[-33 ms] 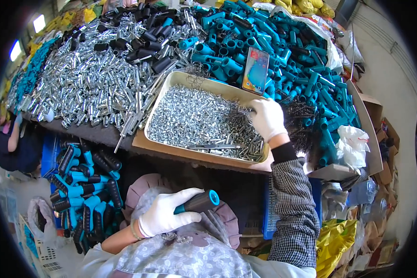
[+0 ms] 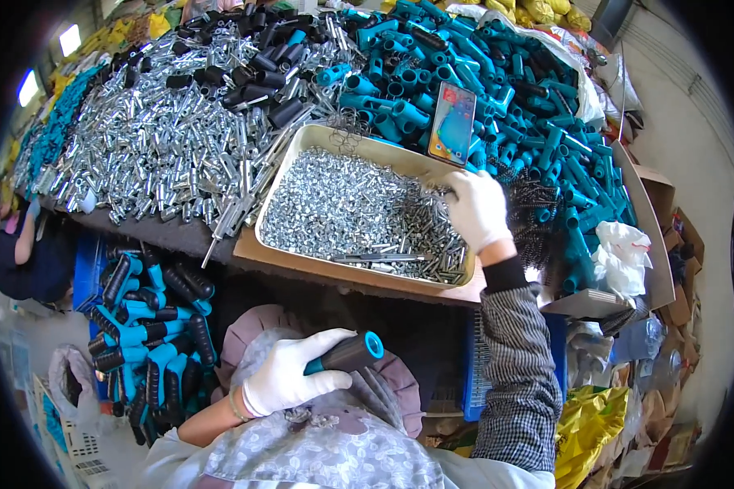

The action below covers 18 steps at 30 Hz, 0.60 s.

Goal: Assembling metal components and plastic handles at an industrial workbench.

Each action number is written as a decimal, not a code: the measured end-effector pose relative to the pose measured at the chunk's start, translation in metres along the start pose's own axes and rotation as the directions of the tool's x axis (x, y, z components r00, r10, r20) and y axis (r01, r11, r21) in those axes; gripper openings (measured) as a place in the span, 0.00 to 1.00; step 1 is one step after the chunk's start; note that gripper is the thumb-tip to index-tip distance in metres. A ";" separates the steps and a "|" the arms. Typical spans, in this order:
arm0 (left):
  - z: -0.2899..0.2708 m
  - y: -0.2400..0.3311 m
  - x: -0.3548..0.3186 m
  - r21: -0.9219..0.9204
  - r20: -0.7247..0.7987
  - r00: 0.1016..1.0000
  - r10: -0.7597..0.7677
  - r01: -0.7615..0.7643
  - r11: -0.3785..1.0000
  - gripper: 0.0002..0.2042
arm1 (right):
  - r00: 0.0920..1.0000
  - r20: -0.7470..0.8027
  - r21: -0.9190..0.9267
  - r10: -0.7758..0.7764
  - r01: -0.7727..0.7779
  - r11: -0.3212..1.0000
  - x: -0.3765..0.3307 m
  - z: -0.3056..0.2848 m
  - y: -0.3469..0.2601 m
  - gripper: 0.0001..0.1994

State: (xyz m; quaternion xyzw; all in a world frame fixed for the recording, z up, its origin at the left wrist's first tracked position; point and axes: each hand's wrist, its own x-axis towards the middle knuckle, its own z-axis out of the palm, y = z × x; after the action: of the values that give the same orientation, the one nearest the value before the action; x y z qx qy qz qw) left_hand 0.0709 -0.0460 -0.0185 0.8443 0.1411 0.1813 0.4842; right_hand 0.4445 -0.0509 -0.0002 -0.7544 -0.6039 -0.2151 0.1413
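Gloved in white, my left hand point(image 2: 294, 376) grips a black and teal tubular handle point(image 2: 347, 356) above my lap, its ringed teal end facing right. My right hand point(image 2: 475, 209), also in a white glove, hangs over the right end of a cream tray point(image 2: 282, 178). Its fingers are curled together, and whatever is between them is too small or hidden to make out. Inside the tray lie many small silvery metal parts point(image 2: 334, 204), with darker pins point(image 2: 440, 259) toward the right end. Dark coil springs point(image 2: 532, 213) are heaped just right of that hand.
Shiny metal rods point(image 2: 163, 138) pile up at the left and teal plastic housings point(image 2: 485, 65) at the right. A phone point(image 2: 452, 122) leans behind the tray. Black-and-teal handles point(image 2: 151, 326) fill a blue crate at lower left. Another person's arm point(image 2: 26, 236) shows at far left.
My right hand has shifted slightly to the right over the tray's end. My left hand keeps hold of the handle, almost unmoved.
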 end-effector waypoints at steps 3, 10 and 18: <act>-0.001 -0.008 -0.002 -0.037 -0.033 0.995 -0.098 0.096 0.995 0.30 | 0.993 -0.100 0.225 0.066 -0.042 0.974 -0.018 -0.023 -0.005 0.08; 0.002 -0.007 0.017 -0.277 0.110 0.949 -0.296 0.316 0.907 0.32 | 0.926 -0.129 0.476 0.353 -0.255 0.842 -0.068 -0.043 -0.030 0.04; -0.009 -0.021 0.019 0.033 0.094 0.995 -0.042 0.039 0.999 0.30 | 0.961 0.270 0.876 0.051 -0.267 0.401 -0.111 -0.086 -0.114 0.08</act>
State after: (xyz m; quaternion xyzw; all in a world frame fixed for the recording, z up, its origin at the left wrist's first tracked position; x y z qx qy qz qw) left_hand 0.0831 -0.0213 -0.0292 0.8565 0.1378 0.1289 0.4805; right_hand 0.3005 -0.1601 0.0143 -0.6303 -0.5596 0.2358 0.4837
